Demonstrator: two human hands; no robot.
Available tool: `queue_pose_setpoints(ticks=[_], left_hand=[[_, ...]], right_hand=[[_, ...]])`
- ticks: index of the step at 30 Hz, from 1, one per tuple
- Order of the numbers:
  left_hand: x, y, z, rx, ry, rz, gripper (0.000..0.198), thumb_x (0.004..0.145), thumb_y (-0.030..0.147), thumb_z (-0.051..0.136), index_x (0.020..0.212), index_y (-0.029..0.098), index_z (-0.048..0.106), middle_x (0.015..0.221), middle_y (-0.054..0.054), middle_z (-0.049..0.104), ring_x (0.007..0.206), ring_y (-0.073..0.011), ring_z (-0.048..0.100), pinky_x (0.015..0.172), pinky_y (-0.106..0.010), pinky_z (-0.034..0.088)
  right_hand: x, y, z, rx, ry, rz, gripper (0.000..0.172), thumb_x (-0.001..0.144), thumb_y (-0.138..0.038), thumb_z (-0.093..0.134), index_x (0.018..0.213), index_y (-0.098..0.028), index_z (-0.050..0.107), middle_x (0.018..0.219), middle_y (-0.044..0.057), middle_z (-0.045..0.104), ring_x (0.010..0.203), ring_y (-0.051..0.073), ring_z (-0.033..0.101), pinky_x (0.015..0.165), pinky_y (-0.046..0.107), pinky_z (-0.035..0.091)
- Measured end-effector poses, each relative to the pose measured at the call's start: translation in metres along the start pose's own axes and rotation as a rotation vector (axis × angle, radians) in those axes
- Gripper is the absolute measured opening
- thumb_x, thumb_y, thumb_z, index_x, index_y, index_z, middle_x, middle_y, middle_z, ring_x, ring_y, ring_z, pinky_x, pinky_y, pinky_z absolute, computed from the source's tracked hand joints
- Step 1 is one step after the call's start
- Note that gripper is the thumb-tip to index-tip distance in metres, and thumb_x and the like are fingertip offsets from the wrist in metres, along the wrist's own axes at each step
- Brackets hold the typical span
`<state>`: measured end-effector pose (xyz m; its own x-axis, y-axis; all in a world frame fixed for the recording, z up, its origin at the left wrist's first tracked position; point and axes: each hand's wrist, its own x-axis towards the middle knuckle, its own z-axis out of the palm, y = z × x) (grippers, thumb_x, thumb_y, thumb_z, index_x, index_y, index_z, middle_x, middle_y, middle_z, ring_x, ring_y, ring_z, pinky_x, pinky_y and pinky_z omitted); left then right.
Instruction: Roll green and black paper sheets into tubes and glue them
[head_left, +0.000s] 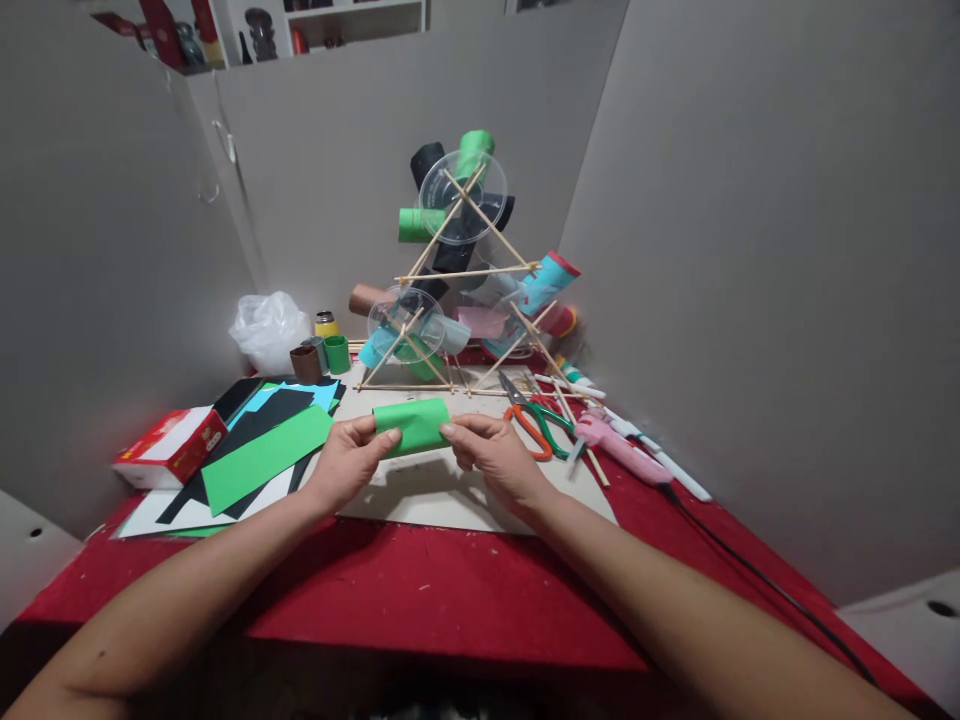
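A green paper tube (417, 424), rolled and slightly flattened, is held level above the pale board (450, 508). My left hand (347, 456) pinches its left end, fingers partly inside and thumb on the front. At the right end my right hand (501, 456) grips the edge between thumb and fingers. Just beyond the tube stands a structure of wooden sticks (491, 271) with clear plastic discs (429, 325) and coloured paper tubes attached. Scissors (534, 430) with orange and green handles lie to the right of my right hand.
A pink glue gun (626, 452) with a black cord lies right, near white sticks (679, 475). On the left are a green paper strip (262, 460), black sheets and a red box (169, 448). Small tubes (337, 354) and a plastic bag (270, 330) stand behind. Grey panels enclose the red-covered table (420, 590).
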<state>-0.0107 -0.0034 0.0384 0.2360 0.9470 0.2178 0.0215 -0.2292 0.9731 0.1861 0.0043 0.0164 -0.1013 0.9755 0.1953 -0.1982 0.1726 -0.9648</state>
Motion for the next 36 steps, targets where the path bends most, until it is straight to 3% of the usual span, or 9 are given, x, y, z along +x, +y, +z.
queue_pose_setpoints(ticks=[5,10,13,16,19,29,32,36], left_hand=[[0.001,0.001,0.000,-0.050,-0.035,-0.015,0.032,0.071,0.040,0.075,0.090,0.014,0.073,0.070,0.000,0.067,0.054,-0.0091,0.051,0.050,-0.019,0.036],[0.002,-0.001,0.000,-0.073,-0.047,-0.027,0.032,0.070,0.039,0.076,0.089,0.014,0.074,0.077,-0.002,0.071,0.066,-0.0134,0.059,0.063,-0.022,0.044],[0.001,0.003,0.001,-0.066,-0.032,-0.041,0.034,0.070,0.041,0.077,0.090,0.013,0.074,0.067,0.000,0.066,0.058,-0.0105,0.055,0.056,-0.020,0.041],[0.001,0.006,0.000,-0.012,-0.036,-0.074,0.039,0.071,0.043,0.075,0.096,0.013,0.073,0.047,0.006,0.048,0.041,-0.0049,0.036,0.042,-0.017,0.028],[0.002,0.006,-0.004,0.042,-0.066,-0.092,0.039,0.072,0.044,0.074,0.095,0.013,0.072,0.043,0.009,0.038,0.038,-0.0030,0.025,0.038,-0.016,0.019],[0.007,-0.003,-0.007,0.046,-0.071,-0.034,0.028,0.075,0.039,0.072,0.080,0.012,0.070,0.057,0.004,0.052,0.041,-0.0046,0.040,0.040,-0.018,0.034],[0.010,-0.006,-0.009,0.016,0.041,0.014,0.026,0.075,0.038,0.072,0.083,0.013,0.070,0.066,0.001,0.059,0.042,-0.0047,0.044,0.042,-0.018,0.038],[0.002,0.008,-0.002,-0.048,0.338,0.210,0.019,0.078,0.033,0.070,0.088,0.017,0.066,0.074,0.002,0.060,0.043,-0.0022,0.040,0.041,-0.015,0.034]], right_hand=[[0.001,-0.003,0.000,0.011,-0.034,0.042,0.029,0.061,-0.042,0.078,0.061,-0.017,0.065,0.044,-0.006,0.048,0.042,0.008,0.038,0.043,0.022,0.031],[0.001,-0.003,-0.001,0.027,-0.030,0.048,0.028,0.059,-0.041,0.080,0.068,-0.016,0.068,0.047,-0.007,0.050,0.043,0.007,0.038,0.043,0.021,0.031],[0.002,-0.002,-0.002,0.030,-0.033,0.042,0.029,0.059,-0.041,0.080,0.064,-0.016,0.067,0.045,-0.007,0.049,0.042,0.007,0.037,0.042,0.021,0.028],[0.004,-0.002,-0.003,0.029,-0.028,0.032,0.029,0.059,-0.042,0.080,0.062,-0.016,0.067,0.043,-0.007,0.048,0.041,0.007,0.036,0.042,0.022,0.027],[0.005,-0.002,-0.004,0.032,-0.007,0.022,0.030,0.058,-0.043,0.080,0.062,-0.016,0.067,0.043,-0.007,0.048,0.041,0.007,0.036,0.042,0.022,0.026],[0.006,-0.002,-0.005,0.049,0.042,0.008,0.031,0.057,-0.044,0.081,0.063,-0.016,0.067,0.045,-0.006,0.050,0.041,0.007,0.038,0.042,0.023,0.028],[0.007,-0.003,-0.006,0.044,0.065,-0.007,0.032,0.057,-0.045,0.080,0.062,-0.016,0.068,0.045,-0.005,0.050,0.041,0.008,0.038,0.042,0.023,0.028],[0.010,-0.004,-0.011,0.052,0.140,-0.038,0.032,0.059,-0.046,0.079,0.063,-0.016,0.067,0.049,-0.005,0.051,0.044,0.008,0.039,0.042,0.022,0.029]])
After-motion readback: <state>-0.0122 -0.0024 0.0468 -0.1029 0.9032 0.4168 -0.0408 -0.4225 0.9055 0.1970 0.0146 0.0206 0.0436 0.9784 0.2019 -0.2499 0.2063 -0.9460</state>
